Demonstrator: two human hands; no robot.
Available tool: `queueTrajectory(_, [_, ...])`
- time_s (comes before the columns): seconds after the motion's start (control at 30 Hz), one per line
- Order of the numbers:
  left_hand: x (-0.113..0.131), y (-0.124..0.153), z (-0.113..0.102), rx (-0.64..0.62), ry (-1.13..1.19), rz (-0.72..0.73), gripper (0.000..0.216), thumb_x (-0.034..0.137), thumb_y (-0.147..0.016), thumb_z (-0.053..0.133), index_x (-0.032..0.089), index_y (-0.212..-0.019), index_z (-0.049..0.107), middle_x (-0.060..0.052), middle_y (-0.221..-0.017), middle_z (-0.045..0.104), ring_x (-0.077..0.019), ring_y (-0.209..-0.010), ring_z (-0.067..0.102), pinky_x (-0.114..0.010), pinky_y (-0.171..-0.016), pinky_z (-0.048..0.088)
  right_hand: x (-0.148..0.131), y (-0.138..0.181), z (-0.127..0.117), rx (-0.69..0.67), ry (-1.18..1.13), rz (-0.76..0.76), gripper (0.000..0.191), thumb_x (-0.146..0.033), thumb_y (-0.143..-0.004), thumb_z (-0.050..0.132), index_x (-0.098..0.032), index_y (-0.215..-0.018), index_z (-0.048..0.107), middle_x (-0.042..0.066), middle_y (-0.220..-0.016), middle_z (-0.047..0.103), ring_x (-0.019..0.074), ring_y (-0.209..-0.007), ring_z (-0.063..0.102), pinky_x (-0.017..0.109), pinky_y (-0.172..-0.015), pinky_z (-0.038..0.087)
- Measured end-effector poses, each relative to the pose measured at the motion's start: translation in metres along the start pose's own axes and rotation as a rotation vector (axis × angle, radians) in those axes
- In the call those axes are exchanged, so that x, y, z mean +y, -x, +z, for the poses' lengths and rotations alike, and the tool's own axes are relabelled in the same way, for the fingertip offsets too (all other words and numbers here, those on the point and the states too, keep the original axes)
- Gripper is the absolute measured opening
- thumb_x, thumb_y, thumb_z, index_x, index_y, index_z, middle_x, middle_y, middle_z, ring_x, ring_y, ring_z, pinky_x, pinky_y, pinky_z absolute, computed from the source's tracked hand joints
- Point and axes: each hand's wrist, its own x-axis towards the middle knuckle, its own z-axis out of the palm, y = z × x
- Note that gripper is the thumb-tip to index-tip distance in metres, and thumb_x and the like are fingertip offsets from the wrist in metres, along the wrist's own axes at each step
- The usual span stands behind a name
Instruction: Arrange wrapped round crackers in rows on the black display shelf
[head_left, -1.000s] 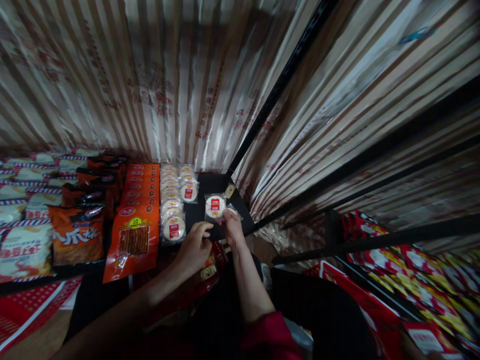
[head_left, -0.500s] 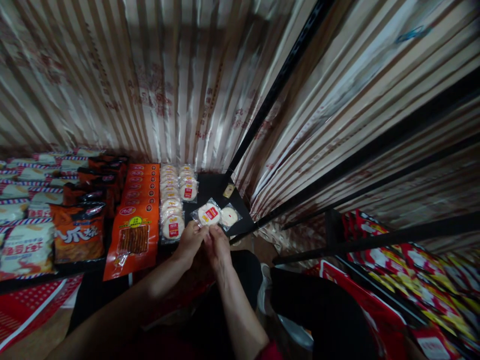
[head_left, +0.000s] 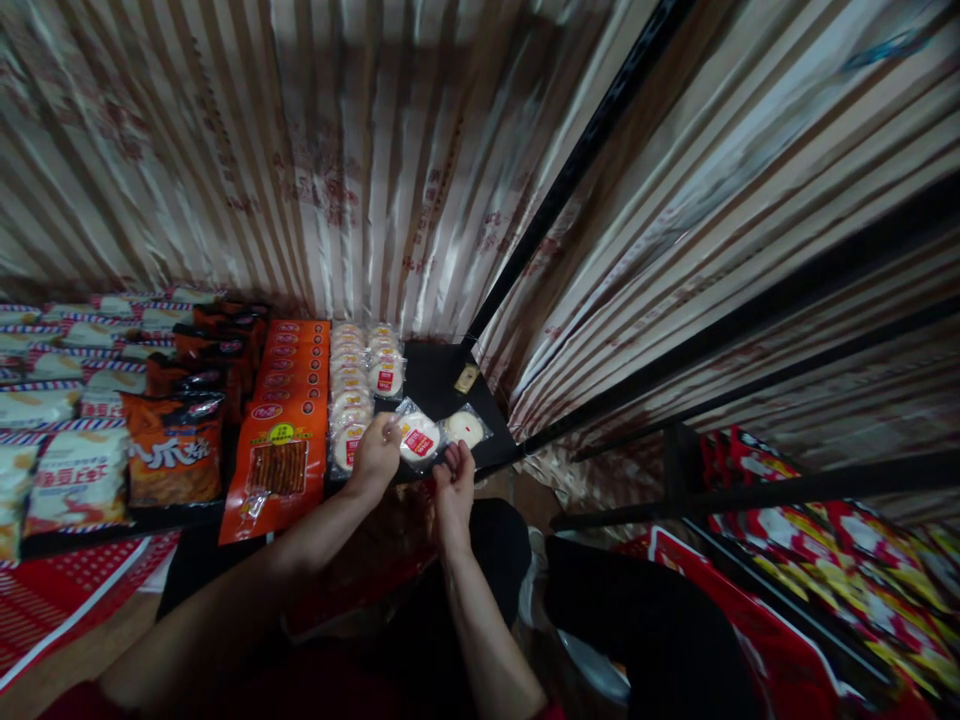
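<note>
My left hand (head_left: 377, 455) pinches the left edge of a clear packet holding a round white cracker (head_left: 418, 437), its red label facing up. Just right of it, my right hand (head_left: 454, 485) is off that packet, fingers loosely curled and slightly apart. Its fingertips are at the near edge of a second cracker packet (head_left: 465, 428) on the black shelf (head_left: 431, 372); whether they touch it I cannot tell. Left of these, two overlapping rows of the same packets (head_left: 351, 385) run toward the back.
Orange snack packs (head_left: 279, 440), black-and-orange bags (head_left: 176, 450) and white bags (head_left: 79, 480) line the shelf leftward. A small tan packet (head_left: 466, 377) lies near the black post (head_left: 540, 220). Striped sheeting hangs behind. Red-and-yellow bags (head_left: 825, 540) fill a lower right shelf.
My hands have parted: the right has let go of the cracker packet and moved right and down. My left hand keeps its pinch, now at the packet's left edge. The view has shifted slightly.
</note>
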Motion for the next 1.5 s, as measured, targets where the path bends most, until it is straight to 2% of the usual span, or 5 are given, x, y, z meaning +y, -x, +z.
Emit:
queueTrajectory(0.23, [0.009, 0.002, -0.006, -0.164, -0.337, 0.141, 0.027, 0.021, -0.081, 0.044, 0.022, -0.099, 0.064, -0.004, -0.096, 0.066, -0.0178, -0.089, 0.059, -0.030, -0.082, 0.045, -0.030, -0.008, -0.007, -0.142, 0.457, -0.449, 0.045, -0.036, -0.083, 0.048, -0.016, -0.124, 0.052, 0.013, -0.127, 0.053, 0.0236, -0.124, 0.040, 0.044, -0.106, 0.030])
queueTrajectory(0.47, [0.017, 0.002, -0.006, -0.211, -0.505, 0.181, 0.027, 0.019, -0.082, 0.044, 0.023, -0.096, 0.066, -0.004, -0.096, 0.065, -0.0189, -0.095, 0.058, -0.030, -0.087, 0.043, -0.015, -0.025, -0.007, -0.244, 0.472, -0.248, 0.030, -0.036, -0.073, 0.063, -0.020, -0.098, 0.068, 0.010, -0.100, 0.065, 0.0253, -0.100, 0.053, 0.039, -0.094, 0.037])
queueTrajectory(0.63, [0.004, -0.005, 0.003, -0.191, -0.502, 0.171, 0.038, 0.015, -0.080, 0.043, 0.015, -0.116, 0.056, -0.009, -0.113, 0.061, -0.0189, -0.108, 0.055, -0.031, -0.097, 0.040, -0.011, -0.037, -0.004, -0.239, 0.551, -0.179, 0.029, -0.038, -0.072, 0.063, -0.020, -0.094, 0.069, 0.006, -0.080, 0.064, 0.0217, -0.080, 0.055, 0.032, -0.080, 0.041])
queueTrajectory(0.93, [-0.005, -0.003, 0.015, -0.140, -0.405, 0.213, 0.064, 0.009, -0.075, 0.042, 0.000, -0.137, 0.029, -0.022, -0.146, 0.029, -0.0279, -0.139, 0.021, -0.041, -0.114, 0.022, -0.012, -0.066, 0.015, -0.312, 0.639, -0.144, 0.027, -0.042, -0.077, 0.054, -0.019, -0.088, 0.065, -0.001, -0.068, 0.060, 0.0151, -0.063, 0.053, 0.024, -0.060, 0.037])
queueTrajectory(1.5, [-0.002, -0.034, 0.020, -0.204, -0.360, 0.040, 0.061, 0.010, -0.072, 0.050, 0.017, -0.132, 0.042, -0.012, -0.149, 0.027, -0.0260, -0.137, 0.028, -0.037, -0.111, 0.028, -0.009, -0.106, 0.082, -0.369, 0.656, -0.137, 0.014, -0.030, -0.078, 0.058, -0.022, -0.086, 0.066, 0.001, -0.073, 0.063, 0.0152, -0.067, 0.055, 0.024, -0.064, 0.039])
